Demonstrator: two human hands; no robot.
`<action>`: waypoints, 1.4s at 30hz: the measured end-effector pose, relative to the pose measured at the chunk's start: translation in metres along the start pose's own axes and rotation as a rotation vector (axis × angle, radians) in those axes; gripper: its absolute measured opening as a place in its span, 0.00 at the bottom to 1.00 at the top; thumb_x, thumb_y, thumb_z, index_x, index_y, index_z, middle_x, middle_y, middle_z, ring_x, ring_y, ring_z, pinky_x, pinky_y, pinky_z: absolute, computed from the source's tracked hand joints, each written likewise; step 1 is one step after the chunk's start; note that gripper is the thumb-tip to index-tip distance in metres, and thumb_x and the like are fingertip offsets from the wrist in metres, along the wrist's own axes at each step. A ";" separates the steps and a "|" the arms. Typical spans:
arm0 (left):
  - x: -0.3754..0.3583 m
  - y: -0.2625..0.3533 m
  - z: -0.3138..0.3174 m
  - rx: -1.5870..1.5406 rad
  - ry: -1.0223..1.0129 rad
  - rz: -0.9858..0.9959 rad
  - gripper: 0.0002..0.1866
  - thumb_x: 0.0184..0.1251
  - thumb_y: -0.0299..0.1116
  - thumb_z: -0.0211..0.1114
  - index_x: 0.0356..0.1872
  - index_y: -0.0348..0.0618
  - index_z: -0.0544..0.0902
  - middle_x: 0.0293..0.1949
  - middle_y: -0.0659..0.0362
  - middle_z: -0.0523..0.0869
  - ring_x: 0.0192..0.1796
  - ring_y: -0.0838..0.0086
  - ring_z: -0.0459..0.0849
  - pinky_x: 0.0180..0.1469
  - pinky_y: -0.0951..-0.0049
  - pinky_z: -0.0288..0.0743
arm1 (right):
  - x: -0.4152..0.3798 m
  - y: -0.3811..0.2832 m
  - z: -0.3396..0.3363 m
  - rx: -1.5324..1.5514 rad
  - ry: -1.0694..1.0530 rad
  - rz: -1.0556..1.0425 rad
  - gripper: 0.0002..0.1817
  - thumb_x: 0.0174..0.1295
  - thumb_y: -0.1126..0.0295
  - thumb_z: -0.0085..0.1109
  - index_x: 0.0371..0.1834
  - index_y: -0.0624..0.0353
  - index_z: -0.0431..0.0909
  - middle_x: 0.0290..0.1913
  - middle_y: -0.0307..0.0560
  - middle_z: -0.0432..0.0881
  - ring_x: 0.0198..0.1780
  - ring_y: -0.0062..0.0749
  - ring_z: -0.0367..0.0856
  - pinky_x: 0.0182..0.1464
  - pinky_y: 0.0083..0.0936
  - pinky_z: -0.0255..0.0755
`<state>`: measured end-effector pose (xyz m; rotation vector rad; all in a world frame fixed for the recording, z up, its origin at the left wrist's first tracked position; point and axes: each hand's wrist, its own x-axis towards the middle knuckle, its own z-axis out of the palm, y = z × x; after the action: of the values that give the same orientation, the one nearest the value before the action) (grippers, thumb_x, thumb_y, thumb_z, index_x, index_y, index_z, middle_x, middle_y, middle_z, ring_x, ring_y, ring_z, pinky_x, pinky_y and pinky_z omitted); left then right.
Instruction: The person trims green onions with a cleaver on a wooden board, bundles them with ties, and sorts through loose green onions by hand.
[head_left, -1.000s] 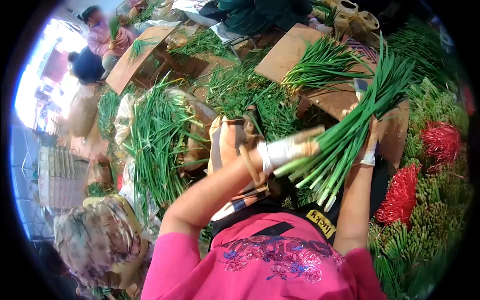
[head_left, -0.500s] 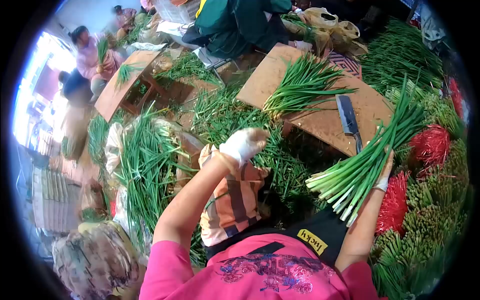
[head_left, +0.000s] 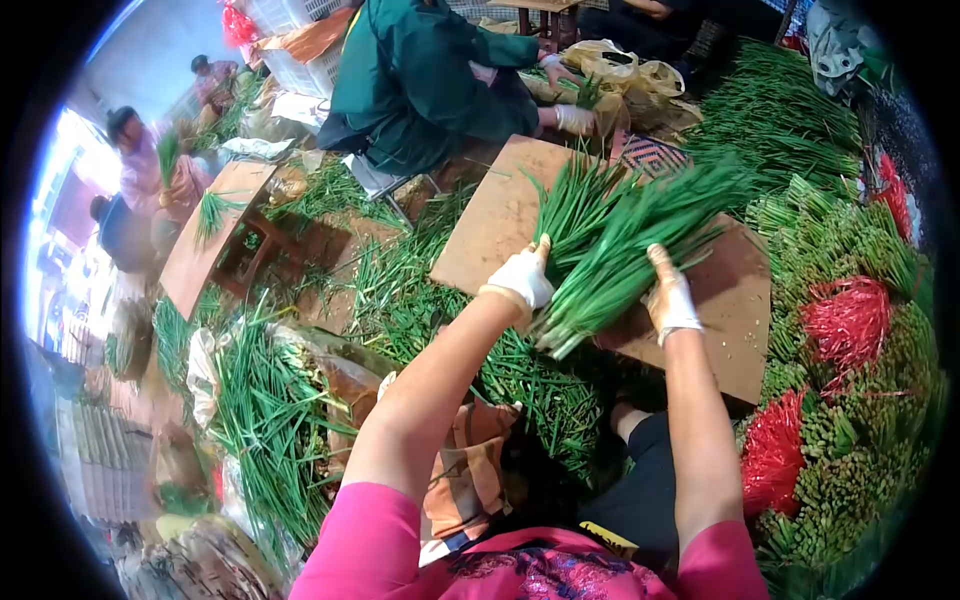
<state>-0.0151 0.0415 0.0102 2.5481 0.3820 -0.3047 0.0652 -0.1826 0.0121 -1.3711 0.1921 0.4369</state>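
My left hand (head_left: 527, 275), in a white glove, grips the lower end of a bunch of long green stalks (head_left: 575, 205) at the near edge of the low wooden board (head_left: 485, 230). Against that bunch, slanting over the board, lies a second bunch (head_left: 640, 240), its pale root ends pointing toward me. My right hand (head_left: 672, 292), also gloved, holds this second bunch from its right side, thumb on top. The two bunches touch, and their leaf tips are blurred. No knife shows on the board now.
Bundled stalks (head_left: 850, 460) with red ties (head_left: 845, 320) are stacked at the right. Loose greens (head_left: 265, 400) fill a bag at the left. A person in a green jacket (head_left: 430, 85) sits beyond the board. Another small table (head_left: 215, 235) stands at the left.
My left hand has moved forward from empty air onto the bunch on the board. My right hand has brought its bunch left over the board, and the knife has gone out of sight.
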 end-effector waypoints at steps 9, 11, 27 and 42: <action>0.004 -0.029 0.020 -0.437 0.119 0.125 0.38 0.51 0.40 0.68 0.65 0.42 0.65 0.54 0.43 0.77 0.56 0.55 0.77 0.58 0.67 0.70 | -0.007 0.026 -0.054 -0.235 -0.218 0.119 0.42 0.62 0.57 0.58 0.73 0.59 0.45 0.50 0.42 0.75 0.40 0.27 0.79 0.30 0.20 0.74; -0.023 0.012 0.013 -0.323 0.077 0.200 0.41 0.49 0.41 0.68 0.66 0.43 0.62 0.57 0.38 0.73 0.60 0.51 0.73 0.61 0.65 0.67 | -0.024 0.025 -0.041 -0.237 -0.197 0.132 0.46 0.60 0.50 0.59 0.73 0.59 0.43 0.56 0.44 0.73 0.43 0.34 0.80 0.30 0.26 0.77; -0.151 -0.044 0.002 -0.748 0.370 0.213 0.38 0.54 0.33 0.67 0.67 0.41 0.61 0.63 0.50 0.69 0.65 0.64 0.68 0.65 0.70 0.63 | -0.078 -0.023 -0.023 -0.643 -0.151 -0.334 0.25 0.63 0.73 0.49 0.65 0.60 0.63 0.46 0.46 0.77 0.41 0.28 0.76 0.42 0.21 0.71; -0.506 -0.363 0.003 -0.515 1.503 -0.526 0.18 0.57 0.21 0.59 0.51 0.42 0.79 0.48 0.56 0.83 0.51 0.72 0.79 0.56 0.74 0.70 | -0.188 0.037 0.169 -0.903 -0.848 -0.529 0.20 0.59 0.81 0.48 0.56 0.61 0.74 0.54 0.44 0.77 0.53 0.25 0.74 0.59 0.20 0.64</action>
<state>-0.6081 0.2302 -0.0191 1.6500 1.4012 1.4076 -0.1402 -0.0483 0.0843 -1.8819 -1.1661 0.6451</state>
